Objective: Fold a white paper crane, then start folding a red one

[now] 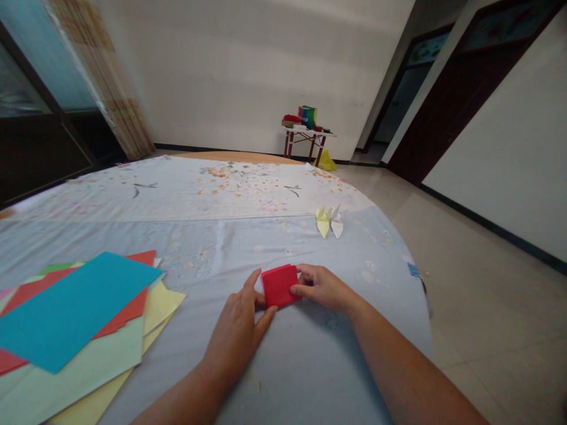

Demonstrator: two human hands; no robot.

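Observation:
A small folded red paper square [279, 285] lies on the pale blue cloth of the round table [248, 236]. My left hand [237, 333] rests at its left edge, thumb and forefinger pinching the paper's corner. My right hand [323, 288] holds the paper's right edge between thumb and fingers. Both hands press the paper flat on the cloth.
A loose stack of coloured paper sheets [75, 319], blue on top, lies at the left. Two small folded paper figures, yellow [323, 221] and white [337, 223], sit farther back. A small red-legged side table [305, 137] with items stands by the far wall. The table edge drops off at the right.

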